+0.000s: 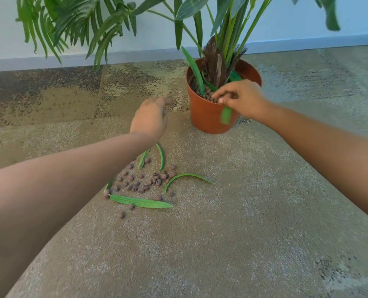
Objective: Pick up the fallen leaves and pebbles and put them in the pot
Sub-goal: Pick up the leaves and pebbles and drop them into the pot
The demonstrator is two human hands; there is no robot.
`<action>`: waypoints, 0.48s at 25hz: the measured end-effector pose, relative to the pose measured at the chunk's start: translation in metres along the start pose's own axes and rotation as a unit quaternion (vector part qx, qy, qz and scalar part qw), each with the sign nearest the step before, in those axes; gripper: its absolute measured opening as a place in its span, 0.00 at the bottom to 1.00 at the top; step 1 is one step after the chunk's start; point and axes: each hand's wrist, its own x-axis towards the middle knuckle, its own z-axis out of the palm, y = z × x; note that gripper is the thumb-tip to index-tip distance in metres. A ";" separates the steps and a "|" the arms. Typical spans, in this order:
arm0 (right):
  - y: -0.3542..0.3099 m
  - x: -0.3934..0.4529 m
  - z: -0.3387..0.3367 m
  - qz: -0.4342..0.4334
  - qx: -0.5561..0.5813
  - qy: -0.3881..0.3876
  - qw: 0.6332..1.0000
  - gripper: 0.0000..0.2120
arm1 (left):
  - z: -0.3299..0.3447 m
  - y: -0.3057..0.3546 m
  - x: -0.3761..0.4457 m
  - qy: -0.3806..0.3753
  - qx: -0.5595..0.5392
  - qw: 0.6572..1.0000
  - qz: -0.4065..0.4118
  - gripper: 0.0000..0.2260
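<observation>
terracotta pot [209, 117] sits directly under the right hand [241, 100], its grip pinching a leaf [226, 116] hanging down (left hand [151, 119] loosely curled, empty).

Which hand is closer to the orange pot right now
Right. The right hand is over the orange pot's near rim, pinching a green leaf that hangs down its front. The left hand hovers above the carpet, off to the pot's left.

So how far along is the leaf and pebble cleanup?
Early. A few leaves already lie in the pot. The right hand is over its rim with a leaf; the left hand looks closed. Still on the carpet: scattered pebbles and several leaves, including the long leaf.
</observation>
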 end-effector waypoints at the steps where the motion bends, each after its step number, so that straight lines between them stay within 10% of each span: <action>1: 0.002 0.003 -0.003 0.024 0.036 0.033 0.999 0.10 | 0.000 -0.002 0.000 -0.003 -0.006 1.000 -0.008 0.18; 9: 0.013 -0.006 -0.014 0.022 -0.016 0.100 0.995 0.13 | 0.004 -0.026 -0.024 -0.033 -0.024 0.998 -0.041 0.17; 12: 0.013 -0.024 -0.024 0.002 -0.118 -0.052 0.992 0.26 | 0.003 -0.038 -0.028 -0.030 -0.024 0.997 -0.063 0.16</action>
